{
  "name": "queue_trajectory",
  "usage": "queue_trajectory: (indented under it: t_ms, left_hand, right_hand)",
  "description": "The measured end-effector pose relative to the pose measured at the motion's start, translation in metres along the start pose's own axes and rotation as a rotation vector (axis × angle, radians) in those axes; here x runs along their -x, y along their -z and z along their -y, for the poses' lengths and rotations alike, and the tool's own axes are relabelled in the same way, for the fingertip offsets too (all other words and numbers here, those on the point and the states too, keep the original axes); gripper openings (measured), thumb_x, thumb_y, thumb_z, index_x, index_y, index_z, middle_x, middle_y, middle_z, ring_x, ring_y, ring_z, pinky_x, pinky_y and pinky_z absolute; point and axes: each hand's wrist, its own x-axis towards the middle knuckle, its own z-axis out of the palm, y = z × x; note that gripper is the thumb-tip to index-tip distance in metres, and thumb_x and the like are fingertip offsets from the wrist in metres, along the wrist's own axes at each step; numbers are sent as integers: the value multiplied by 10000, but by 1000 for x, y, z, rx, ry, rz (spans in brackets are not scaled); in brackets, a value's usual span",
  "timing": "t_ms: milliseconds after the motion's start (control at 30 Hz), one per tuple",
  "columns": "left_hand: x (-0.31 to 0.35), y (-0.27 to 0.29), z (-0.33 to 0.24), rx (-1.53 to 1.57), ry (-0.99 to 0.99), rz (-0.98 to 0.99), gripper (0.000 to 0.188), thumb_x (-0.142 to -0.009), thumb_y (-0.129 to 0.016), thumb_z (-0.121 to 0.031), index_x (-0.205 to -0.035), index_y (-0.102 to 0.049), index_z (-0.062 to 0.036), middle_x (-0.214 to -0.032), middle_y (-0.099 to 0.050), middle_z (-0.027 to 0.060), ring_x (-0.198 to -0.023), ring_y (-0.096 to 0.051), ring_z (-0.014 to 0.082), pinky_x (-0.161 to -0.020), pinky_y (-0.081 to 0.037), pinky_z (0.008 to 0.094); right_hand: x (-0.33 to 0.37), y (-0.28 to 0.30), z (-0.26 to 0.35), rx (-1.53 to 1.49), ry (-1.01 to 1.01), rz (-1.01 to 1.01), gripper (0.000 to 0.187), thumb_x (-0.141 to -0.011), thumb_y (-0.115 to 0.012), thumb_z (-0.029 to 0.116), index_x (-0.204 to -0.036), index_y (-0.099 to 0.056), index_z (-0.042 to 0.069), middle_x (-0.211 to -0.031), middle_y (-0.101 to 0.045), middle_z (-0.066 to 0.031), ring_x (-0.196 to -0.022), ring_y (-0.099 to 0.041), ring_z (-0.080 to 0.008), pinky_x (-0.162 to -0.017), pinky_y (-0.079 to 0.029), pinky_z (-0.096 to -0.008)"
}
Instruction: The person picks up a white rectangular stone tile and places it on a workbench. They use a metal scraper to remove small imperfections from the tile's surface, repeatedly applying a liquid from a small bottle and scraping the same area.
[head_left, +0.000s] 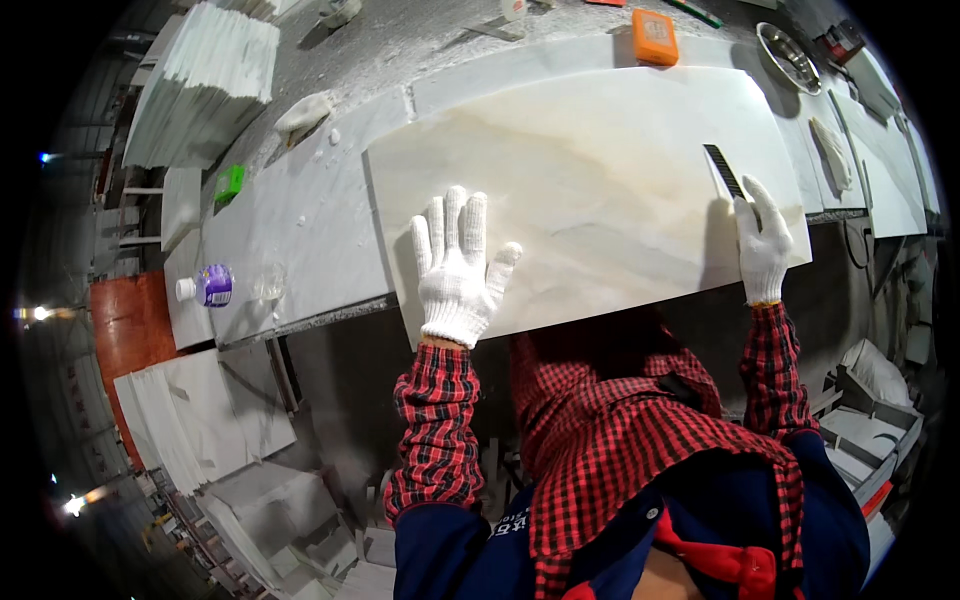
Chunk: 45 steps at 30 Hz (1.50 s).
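Observation:
A large pale marble slab (pixel 590 170) with faint tan veining lies flat on the workbench in front of me. My left hand (pixel 458 270), in a white knit glove, rests on the slab's near left part, palm down with fingers spread. At the slab's right end, my right hand (pixel 764 240), gloved the same way, has its fingers closed around a slim tool with a black ridged strip (pixel 722 170). The tool's lower end is hidden by the glove, so its exact kind does not show.
An orange box (pixel 654 38) sits at the slab's far edge, near a metal bowl (pixel 788 58). Left on the bench are a purple-labelled bottle (pixel 214 286), a green object (pixel 229 184) and a crumpled glove (pixel 303 114). Stacked slabs (pixel 205 85) stand far left.

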Motion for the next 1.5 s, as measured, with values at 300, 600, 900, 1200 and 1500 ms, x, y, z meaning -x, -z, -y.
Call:
queue_trajectory:
  t_ms: [300,600,900,1200,1500]
  left_hand:
    - [-4,-6,-6,129,58,-30,748,-1019,-519,-522,-1578,-319,-68,-1616,-350,175,-1491,-318,390,-1240,-187,552]
    - [-3,-6,-9,73,68,0,815,-1018,-495,-554,-1587,-257,-21,-1630,-302,214,-1513,-272,385,-1252,-154,542]
    - [-22,-15,-15,-24,26,18,863,-1001,-483,-603,-1582,-269,-2,-1629,-302,229,-1510,-269,415,-1246,-159,548]
    - [-19,-3,-10,469,166,-187,759,-1018,-558,-476,-1577,-309,-27,-1570,-411,214,-1440,-406,376,-1217,-257,506]
    - [4,17,70,394,29,-130,543,-1021,-598,-281,-1502,-470,-66,-1447,-577,145,-1335,-542,320,-1187,-314,518]
  right_hand:
    - [-28,17,16,164,-134,271,365,-898,-690,257,-1220,-710,86,-1027,-747,-168,-920,-729,-300,-819,-554,-371]
    - [-21,13,14,99,-133,178,329,-889,-719,249,-1172,-733,83,-973,-749,-154,-850,-726,-261,-792,-553,-342]
    - [-9,-1,0,-16,-21,27,289,-905,-734,151,-1170,-722,34,-1014,-751,-145,-859,-713,-207,-792,-551,-319]
    - [-7,-1,-3,-235,-288,38,274,-970,-691,151,-1188,-702,-14,-976,-733,-65,-820,-649,-106,-753,-527,-259]
    - [12,-43,87,-782,-518,61,297,-1049,-595,201,-1227,-630,-35,-1137,-698,-98,-1031,-665,-161,-947,-524,-304]
